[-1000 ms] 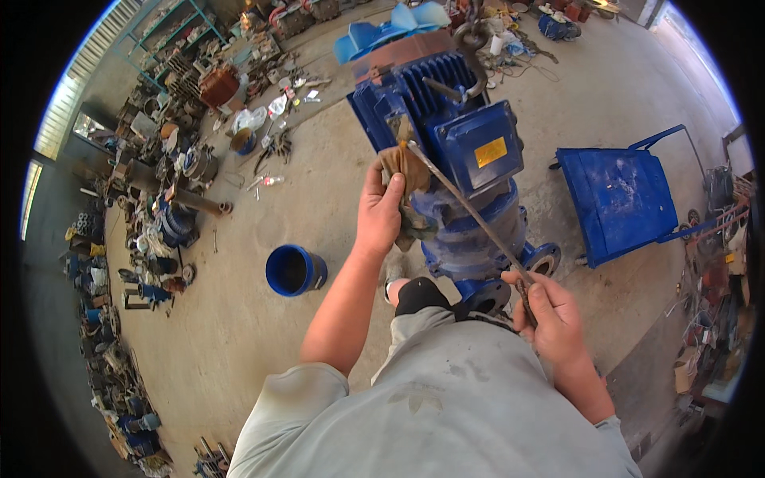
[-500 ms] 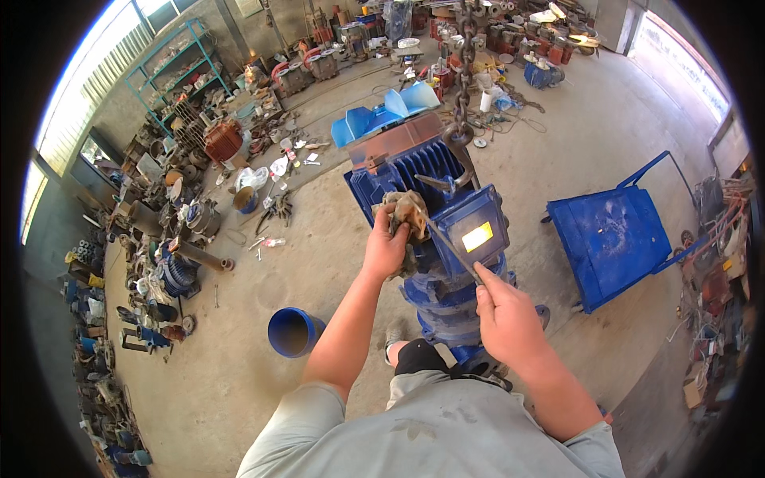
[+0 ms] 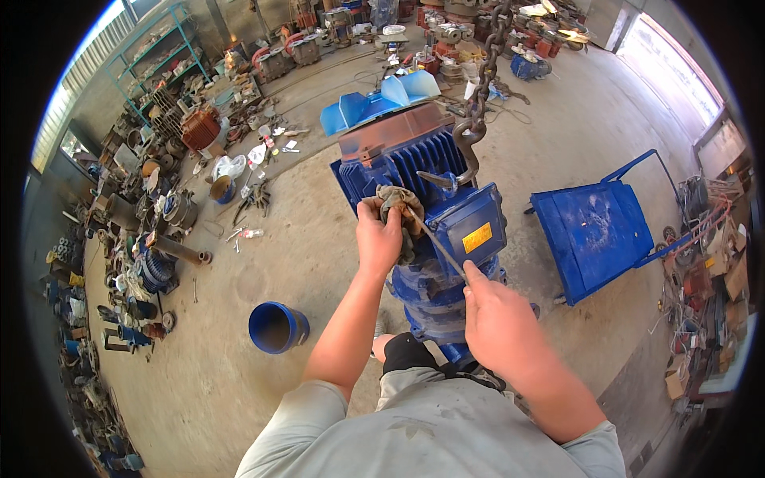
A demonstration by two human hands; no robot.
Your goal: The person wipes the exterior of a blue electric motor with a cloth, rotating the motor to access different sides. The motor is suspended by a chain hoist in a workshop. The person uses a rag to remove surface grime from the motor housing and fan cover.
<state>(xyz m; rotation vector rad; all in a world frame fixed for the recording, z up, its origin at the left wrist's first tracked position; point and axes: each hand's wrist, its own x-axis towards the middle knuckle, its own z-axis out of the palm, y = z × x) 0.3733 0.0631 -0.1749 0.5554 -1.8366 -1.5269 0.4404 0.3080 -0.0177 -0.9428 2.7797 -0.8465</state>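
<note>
Rag (image 3: 402, 197), crumpled and stained, is bunched in the left hand (image 3: 378, 235) just in front of the finned upper part of the blue motor (image 3: 410, 169), with the thumb and bent fingers pinching the cloth where a slim rod (image 3: 440, 243) meets it. The right hand (image 3: 502, 311), on the near right side of the motor, grips the rod lower down, one digit laid along it; the other fingers are hidden beneath the hand, so I cannot tell how tightly they press together. The step looks like wiping the rod. To do it well, I would steady the rod firmly in the right hand, wrap the cloth fully round it, squeeze evenly and stroke along its length, turning to a cleaner fold as grime builds up. Working clear of the hook and chain (image 3: 484, 88) above the motor would also seem wise. The rod's long axis runs slantwise across the motor's near face, past the terminal box (image 3: 458, 215), from the rag at the motor's upper left down to the right hand at its lower right. Its upper end points away from the wearer, though the tip is lost in the cloth, and whether the rod touches the motor I cannot tell.
</note>
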